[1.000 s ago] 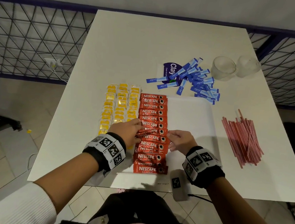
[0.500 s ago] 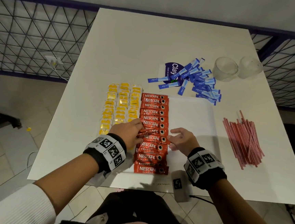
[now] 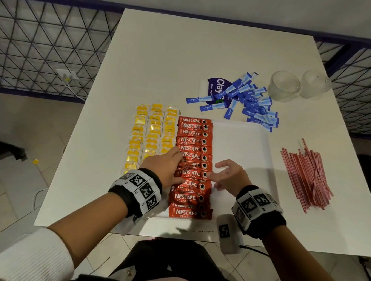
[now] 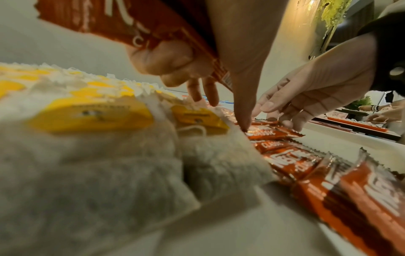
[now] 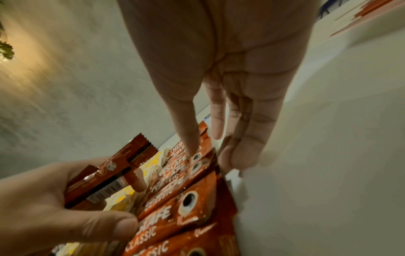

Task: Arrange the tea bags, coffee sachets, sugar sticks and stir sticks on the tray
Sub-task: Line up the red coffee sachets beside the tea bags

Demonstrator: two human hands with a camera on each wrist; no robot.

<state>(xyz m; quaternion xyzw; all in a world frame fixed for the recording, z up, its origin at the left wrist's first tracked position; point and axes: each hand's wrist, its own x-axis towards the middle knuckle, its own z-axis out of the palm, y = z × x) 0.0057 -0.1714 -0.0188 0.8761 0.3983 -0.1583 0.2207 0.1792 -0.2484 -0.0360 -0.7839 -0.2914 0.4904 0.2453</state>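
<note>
A white tray (image 3: 242, 145) holds columns of yellow-tagged tea bags (image 3: 152, 133) on its left and a column of red coffee sachets (image 3: 193, 156) beside them. My left hand (image 3: 166, 167) grips a small bundle of coffee sachets (image 5: 105, 180) over the column's left edge, one finger reaching down to the row. My right hand (image 3: 226, 176) is open, its straight fingertips (image 5: 192, 149) touching the right ends of the laid sachets. Blue sugar sticks (image 3: 248, 98) lie heaped beyond the tray. Red stir sticks (image 3: 307, 175) lie piled to its right.
Two clear glass cups (image 3: 283, 86) stand at the back right of the white table (image 3: 210, 53). A purple and white packet (image 3: 216, 89) lies under the sugar sticks. A small white tagged device (image 3: 226, 231) sits at the near table edge. A wire fence surrounds the table.
My right hand's fingers have spread and straightened at the sachets' right ends. My left hand has stayed over the column with its bundle.
</note>
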